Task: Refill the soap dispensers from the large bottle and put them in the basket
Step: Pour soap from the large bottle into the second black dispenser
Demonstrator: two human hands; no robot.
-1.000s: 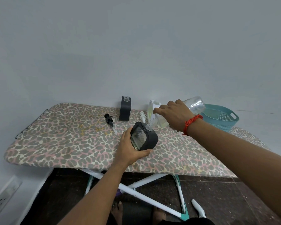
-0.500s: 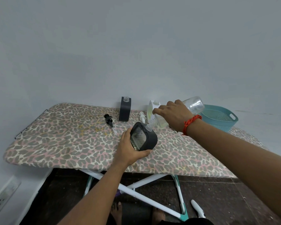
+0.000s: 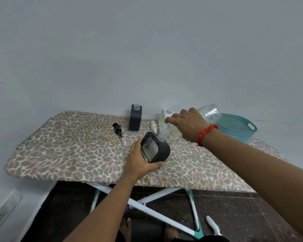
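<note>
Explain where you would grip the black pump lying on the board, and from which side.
Take the black pump by its thick black collar, coming down from above with finger and thumb across it. It lies flat on the ironing board, and its thin clear tube, pointing towards the near edge, would likely bend or slip.
</note>
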